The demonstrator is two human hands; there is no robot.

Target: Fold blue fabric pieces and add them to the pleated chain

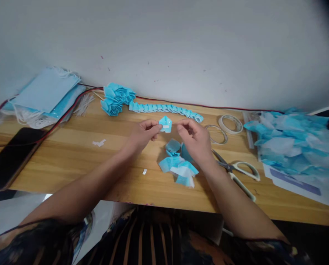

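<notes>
Above the middle of the table, my left hand (145,134) pinches the left edge of a small folded blue petal (165,121), which has a short white strip across it. My right hand (195,139) is closed in a pinch just right of the petal, a small gap away; what its fingertips hold, if anything, is too small to make out. Below the hands lie loose blue and white petal pieces (173,162), partly under my right hand. Behind them a row of folded blue petals (164,108) stretches along the table.
Blue flowers (116,96) lie at the back. Tape rolls (231,124) and scissors (230,167) are right of my right hand, near a heap of blue pieces (294,136). Masks (46,90), a phone (13,156) and a cable (70,106) are left; paper strips (99,142) lie nearer.
</notes>
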